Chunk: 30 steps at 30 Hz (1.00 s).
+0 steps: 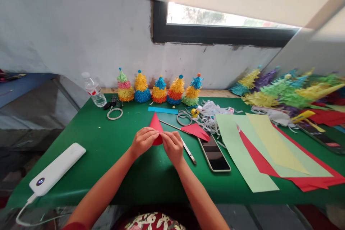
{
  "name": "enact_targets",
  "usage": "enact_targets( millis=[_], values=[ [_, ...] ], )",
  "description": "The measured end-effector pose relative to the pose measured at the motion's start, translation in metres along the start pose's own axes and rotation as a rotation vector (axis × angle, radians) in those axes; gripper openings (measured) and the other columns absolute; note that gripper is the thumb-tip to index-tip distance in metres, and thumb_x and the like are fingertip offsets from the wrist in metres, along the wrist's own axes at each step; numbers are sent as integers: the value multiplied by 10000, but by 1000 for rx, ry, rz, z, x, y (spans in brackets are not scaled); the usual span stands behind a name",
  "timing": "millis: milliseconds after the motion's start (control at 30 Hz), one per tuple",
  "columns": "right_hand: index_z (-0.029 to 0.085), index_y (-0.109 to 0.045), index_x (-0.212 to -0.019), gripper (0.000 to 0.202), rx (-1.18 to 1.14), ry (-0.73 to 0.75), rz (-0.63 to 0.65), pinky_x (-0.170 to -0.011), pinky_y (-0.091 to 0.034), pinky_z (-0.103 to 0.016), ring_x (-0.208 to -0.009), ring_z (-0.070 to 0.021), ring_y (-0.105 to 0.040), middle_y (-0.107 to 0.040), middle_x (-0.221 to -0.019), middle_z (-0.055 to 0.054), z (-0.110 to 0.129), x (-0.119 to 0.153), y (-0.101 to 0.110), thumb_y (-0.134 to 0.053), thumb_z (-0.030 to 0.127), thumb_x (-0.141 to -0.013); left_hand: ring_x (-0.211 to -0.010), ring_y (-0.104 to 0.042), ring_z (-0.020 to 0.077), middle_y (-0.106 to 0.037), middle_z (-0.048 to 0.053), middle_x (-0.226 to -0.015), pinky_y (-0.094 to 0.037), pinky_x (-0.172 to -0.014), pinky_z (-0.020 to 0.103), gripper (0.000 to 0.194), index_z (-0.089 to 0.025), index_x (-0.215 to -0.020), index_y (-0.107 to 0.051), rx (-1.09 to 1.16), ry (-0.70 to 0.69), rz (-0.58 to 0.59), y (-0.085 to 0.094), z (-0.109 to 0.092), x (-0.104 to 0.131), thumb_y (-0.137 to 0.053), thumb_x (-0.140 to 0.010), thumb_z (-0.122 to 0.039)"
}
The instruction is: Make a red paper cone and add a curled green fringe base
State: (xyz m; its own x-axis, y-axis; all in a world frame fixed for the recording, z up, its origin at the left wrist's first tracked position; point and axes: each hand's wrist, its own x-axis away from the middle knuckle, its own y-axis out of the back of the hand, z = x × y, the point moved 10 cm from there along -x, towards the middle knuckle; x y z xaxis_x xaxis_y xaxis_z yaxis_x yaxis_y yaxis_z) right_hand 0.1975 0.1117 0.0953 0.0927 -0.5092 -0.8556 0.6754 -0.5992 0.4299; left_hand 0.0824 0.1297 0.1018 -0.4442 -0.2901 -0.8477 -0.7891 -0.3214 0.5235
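A red paper cone point(155, 122) points upward above the green table point(107, 165), near the middle. My left hand point(144, 140) pinches its left side, and my right hand point(172, 145) grips the right side; the fingertips of both meet close together at its lower front. Just right of my right hand, a flat red paper piece point(196, 130) lies partly over a phone point(215, 156). A slim metal tool point(189, 151) rests between my right hand and the phone. Behind the cone is a blue paper strip point(162, 110).
Fringed paper trees point(161, 90) stand along the back edge, with more at the right. A bottle point(95, 91) is back left, a white power bank point(58, 169) front left. White shreds point(212, 115), a yellow-capped bottle and green, yellow and red sheets point(242, 154) occupy the right.
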Motion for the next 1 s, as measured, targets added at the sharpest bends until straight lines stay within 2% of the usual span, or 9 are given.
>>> enact_targets(
  millis=[333,400,567,633,700,767,833,933,1000],
  values=[
    [230,-665,-1033,228,19,-69,41,-740,-529,-310,-795,-170,-632,-697,-909,-62,-11,5,-9,-510,131,-898,-956,-639,177,-728,19,-963,-494,-861,335,220,-247,-1041,-664,123,85,51,-6,9,1,-557,-884,-137],
    [231,-662,-1014,224,21,-107,13,-735,-531,-293,-817,-165,-644,-684,-905,-63,-15,7,-7,-495,129,-904,-1026,-619,208,-713,38,-1028,-467,-921,369,225,-257,-1079,-650,193,180,45,-7,15,1,-613,-860,-223],
    [237,-637,-935,171,-21,-208,-144,-712,-522,-270,-825,-154,-646,-660,-912,-48,-23,9,11,-518,123,-890,-1252,-484,261,-498,110,-1374,-384,-1042,427,518,-240,-1273,-486,663,831,-274,-13,74,29,-601,-834,-488],
    [239,-621,-906,152,-52,-217,-202,-714,-518,-283,-821,-158,-642,-654,-903,-42,-21,9,18,-526,123,-883,-1238,-502,274,-502,114,-1359,-423,-1003,415,548,-223,-1198,-503,953,1160,-397,-31,92,52,-606,-791,-574],
    [240,-604,-887,144,-96,-195,-217,-718,-515,-298,-820,-163,-638,-649,-893,-40,-17,8,20,-523,122,-880,-1201,-538,299,-565,136,-1277,-456,-966,426,556,-184,-1093,-537,1274,1385,-353,-57,89,60,-609,-756,-621],
    [239,-590,-874,145,-151,-156,-163,-719,-512,-295,-820,-158,-634,-646,-895,-41,-12,7,13,-513,116,-881,-1181,-559,314,-598,157,-1237,-462,-964,449,556,-159,-1069,-549,1529,1406,-268,-66,77,50,-596,-763,-621],
    [232,-581,-871,144,-210,-127,-40,-716,-511,-276,-818,-147,-631,-645,-911,-47,-8,6,-2,-497,116,-886,-1122,-604,300,-628,143,-1200,-475,-949,451,546,-168,-1115,-535,1579,1313,-307,-54,77,39,-630,-762,-573],
    [221,-582,-901,137,-234,-148,187,-733,-510,-273,-830,-154,-628,-649,-914,-58,-11,10,-31,-473,138,-895,-905,-690,249,-684,89,-1030,-532,-820,389,527,-184,-1136,-521,1341,1175,-381,-26,90,34,-734,-718,-424],
    [216,-592,-939,139,-181,-185,316,-768,-503,-303,-860,-181,-621,-659,-907,-64,-16,14,-46,-481,150,-887,-801,-699,217,-683,58,-943,-540,-735,339,513,-184,-1118,-523,1170,1078,-331,-14,95,31,-767,-696,-344]
  ],
)
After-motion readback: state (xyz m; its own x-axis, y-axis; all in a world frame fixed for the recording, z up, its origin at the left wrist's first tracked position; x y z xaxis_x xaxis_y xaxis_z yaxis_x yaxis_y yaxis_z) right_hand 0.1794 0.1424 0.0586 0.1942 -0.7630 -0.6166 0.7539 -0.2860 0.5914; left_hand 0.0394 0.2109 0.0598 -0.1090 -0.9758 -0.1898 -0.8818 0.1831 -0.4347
